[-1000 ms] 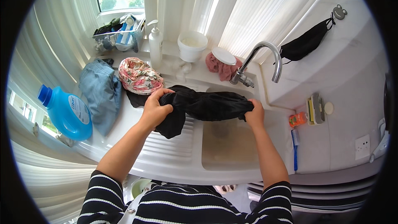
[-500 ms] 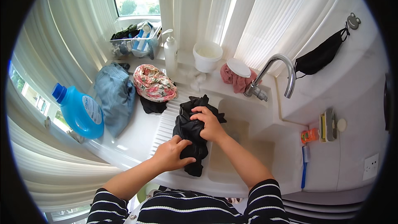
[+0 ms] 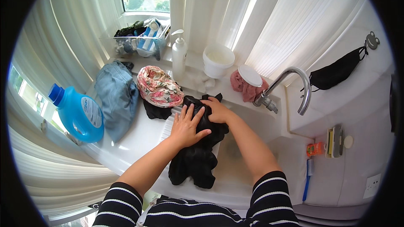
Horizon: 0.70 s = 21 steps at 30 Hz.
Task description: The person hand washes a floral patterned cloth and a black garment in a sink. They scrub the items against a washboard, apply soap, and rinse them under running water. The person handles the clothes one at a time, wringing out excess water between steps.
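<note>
Black garment [image 3: 191, 166]: creased cloth, faint sheen; blue garment [image 3: 115, 96]: matt cloth; pink towel [image 3: 239, 86]: matt cloth, rough. Faucet [image 3: 309, 93]: metal, polished. Detergent bottle [image 3: 73, 106]: plastic, smooth, glossy; worktop [image 3: 142, 136]: glossy, smooth, partly ribbed.

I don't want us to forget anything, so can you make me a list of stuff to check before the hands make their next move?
1. Left hand on the black cloth: ok, it lies on top with its fingers spread.
2. Right hand gripping the black cloth: cannot tell, it touches the far part, but its grip is hidden.
3. Black cloth smoothed flat: not ok, it is bunched in folds.
4. Tap not running: ok, no stream shows under its spout.
5. Blue bottle closed: ok, it is capped.
6. White tub covered: not ok, its top is open.
</note>
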Tool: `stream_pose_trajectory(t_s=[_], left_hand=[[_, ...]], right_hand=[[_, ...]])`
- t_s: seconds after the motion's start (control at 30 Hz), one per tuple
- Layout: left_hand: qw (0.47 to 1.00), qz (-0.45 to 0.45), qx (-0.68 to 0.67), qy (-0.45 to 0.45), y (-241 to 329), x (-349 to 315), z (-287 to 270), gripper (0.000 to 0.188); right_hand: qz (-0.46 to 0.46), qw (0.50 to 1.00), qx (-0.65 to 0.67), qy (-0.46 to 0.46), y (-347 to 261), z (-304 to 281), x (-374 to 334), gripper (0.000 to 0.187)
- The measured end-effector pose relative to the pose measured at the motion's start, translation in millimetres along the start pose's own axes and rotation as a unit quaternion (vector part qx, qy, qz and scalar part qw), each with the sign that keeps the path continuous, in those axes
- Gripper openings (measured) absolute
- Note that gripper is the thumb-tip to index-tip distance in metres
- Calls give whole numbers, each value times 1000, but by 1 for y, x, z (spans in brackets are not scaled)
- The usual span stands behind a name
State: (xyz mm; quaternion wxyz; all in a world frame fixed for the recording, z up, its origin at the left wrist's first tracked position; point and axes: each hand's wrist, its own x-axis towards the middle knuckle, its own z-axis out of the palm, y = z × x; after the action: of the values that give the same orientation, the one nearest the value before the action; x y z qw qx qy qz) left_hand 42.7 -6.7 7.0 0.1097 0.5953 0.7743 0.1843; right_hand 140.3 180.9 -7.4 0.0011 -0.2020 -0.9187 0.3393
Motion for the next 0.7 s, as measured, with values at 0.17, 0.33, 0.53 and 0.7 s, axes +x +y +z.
stream_pose_trajectory(t_s=[0.17,0.33,0.53,0.7], left_hand=[[999,-42,5,-34,-18,9,22,87],[999,-28,13,-15,-20,9,30,86],[999,-42,8,-11,-25,6,34,85],[998,-47,6,-39,-20,8,30,87]], right_hand=[[42,978,60,196,-19,-107,42,38],[46,946,-191,257,10,-129,121,24],[188,963,-192,-7,2,-142,178,31],[185,942,-263,99,32,-119,202,25]])
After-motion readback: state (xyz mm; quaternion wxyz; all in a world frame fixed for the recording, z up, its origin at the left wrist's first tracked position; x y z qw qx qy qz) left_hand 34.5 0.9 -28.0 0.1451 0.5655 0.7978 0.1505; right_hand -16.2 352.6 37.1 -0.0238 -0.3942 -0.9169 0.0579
